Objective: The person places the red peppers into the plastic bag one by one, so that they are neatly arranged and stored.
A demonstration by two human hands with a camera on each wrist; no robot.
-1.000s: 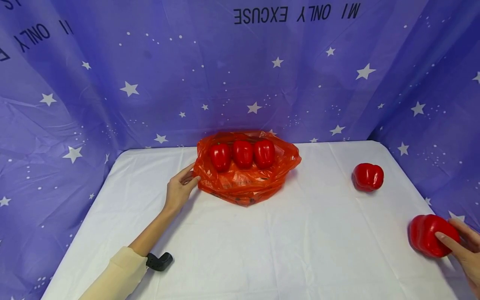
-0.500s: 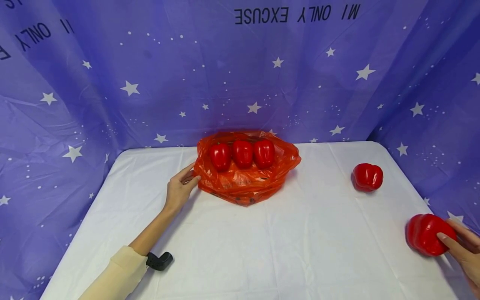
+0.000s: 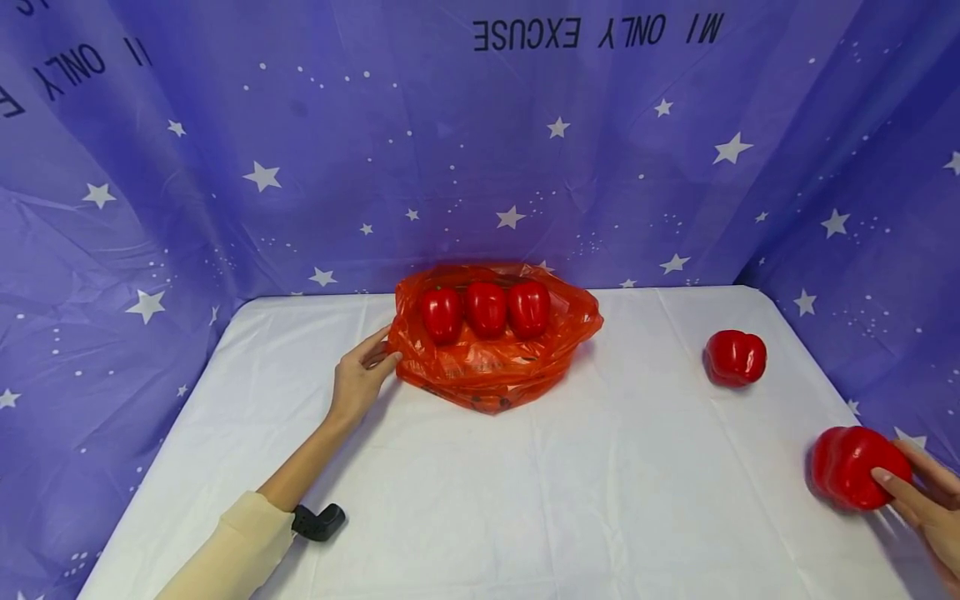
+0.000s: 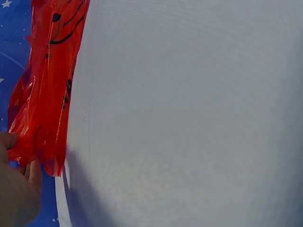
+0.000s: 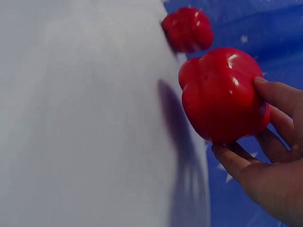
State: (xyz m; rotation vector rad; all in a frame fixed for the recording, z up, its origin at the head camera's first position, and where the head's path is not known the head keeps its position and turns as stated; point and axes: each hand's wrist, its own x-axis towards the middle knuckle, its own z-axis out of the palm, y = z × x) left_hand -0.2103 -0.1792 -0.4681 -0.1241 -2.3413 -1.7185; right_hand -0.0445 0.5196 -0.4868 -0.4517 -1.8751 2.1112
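Observation:
A red plastic bag [image 3: 480, 392] lies with its mouth spread at the back of the table. Inside it, three red bell peppers [image 3: 486, 309] sit in a row. My left hand [image 3: 358, 379] pinches the bag's left edge between thumb and fingers, seen close up in the left wrist view, where the bag [image 4: 52, 94] shows black print. At the right, my right hand [image 3: 933, 500] grips a larger-looking red bell pepper [image 5: 222, 94] by its far end, with the thumb on one side and fingers on the other. Its shadow falls on the cloth beside it.
Another red bell pepper [image 3: 736, 358] rests on the white tablecloth [image 3: 585, 500] near the right edge. Purple-blue curtains [image 3: 480, 167] with white stars stand along the back and both sides. A black curved piece [image 3: 319, 522] juts from the left cuff.
My right hand and its bell pepper have shifted slightly left. The left hand, the bag and the peppers in it have stayed in place.

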